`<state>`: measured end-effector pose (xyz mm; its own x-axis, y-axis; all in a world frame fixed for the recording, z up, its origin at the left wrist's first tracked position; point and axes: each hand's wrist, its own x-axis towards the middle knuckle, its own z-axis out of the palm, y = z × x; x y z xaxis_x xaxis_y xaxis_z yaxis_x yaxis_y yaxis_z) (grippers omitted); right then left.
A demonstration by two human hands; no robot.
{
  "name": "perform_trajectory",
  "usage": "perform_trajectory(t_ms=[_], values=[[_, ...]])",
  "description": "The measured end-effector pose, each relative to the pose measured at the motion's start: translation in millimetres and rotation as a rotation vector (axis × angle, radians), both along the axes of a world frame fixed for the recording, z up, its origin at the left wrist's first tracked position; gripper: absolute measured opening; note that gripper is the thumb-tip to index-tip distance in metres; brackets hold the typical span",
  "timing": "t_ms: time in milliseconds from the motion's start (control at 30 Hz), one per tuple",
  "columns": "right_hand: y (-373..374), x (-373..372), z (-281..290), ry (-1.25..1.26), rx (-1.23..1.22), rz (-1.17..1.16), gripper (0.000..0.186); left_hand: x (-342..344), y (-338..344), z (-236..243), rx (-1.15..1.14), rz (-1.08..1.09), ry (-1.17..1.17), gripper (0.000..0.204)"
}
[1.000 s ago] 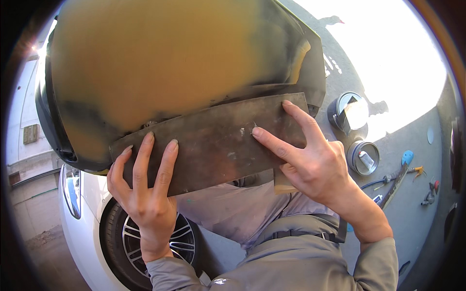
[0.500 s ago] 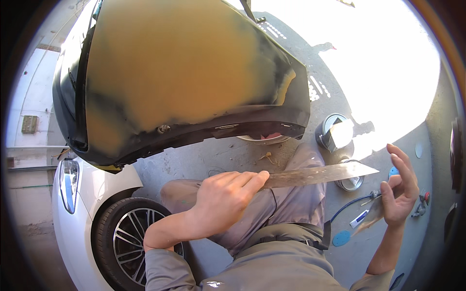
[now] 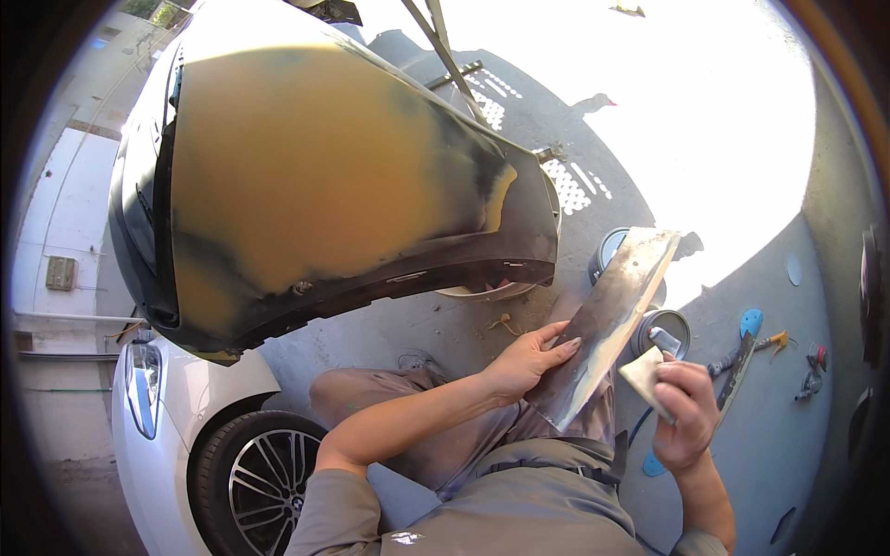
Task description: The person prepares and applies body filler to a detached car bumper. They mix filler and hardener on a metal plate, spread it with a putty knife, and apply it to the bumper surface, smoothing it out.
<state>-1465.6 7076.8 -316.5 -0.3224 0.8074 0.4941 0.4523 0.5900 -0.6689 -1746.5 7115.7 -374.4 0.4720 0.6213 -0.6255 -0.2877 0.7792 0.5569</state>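
A long, flat mixing board [image 3: 607,324] is gripped at its left edge by my left hand [image 3: 530,363], thumb on top. The board is tilted, with brown stains and a cream, putty-like streak down its right side. My right hand [image 3: 688,408] is closed round a small, pale, flat spreader [image 3: 647,382], just off the board's lower right edge. Ahead and to the left is a dark car bonnet [image 3: 547,208], largely covered by a tan coating [image 3: 306,157].
A white car's fender [image 3: 199,371] and wheel [image 3: 264,473] are close on my left. Tins, one an open can [image 3: 669,324], stand beyond the board. On the floor to the right are a blue pad [image 3: 751,322], a long dark strip [image 3: 737,380] and an air tool fitting [image 3: 811,382].
My right hand, open and bare before, has come inward and now holds the spreader. The board has turned from edge-on to face-up, its far end swung away from me.
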Motion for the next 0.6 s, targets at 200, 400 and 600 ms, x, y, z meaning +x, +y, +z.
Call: perform_trajectory(t_ms=[200, 400, 600], values=[[12.1, -31.4, -0.1, -0.324, 0.281, 0.238, 0.034, 10.9, 0.1, 22.5, 0.073, 0.076, -0.166, 0.051], [11.2, 15.9, -20.8, -0.451, 0.206, 0.178, 0.032, -8.3, -4.8, 19.4, 0.057, 0.010, -0.104, 0.054], [53.3, 24.8, -3.6, -0.043, -0.077, -0.355, 0.037, -54.3, -5.9, 2.7, 0.034, -0.120, -0.015, 0.057]])
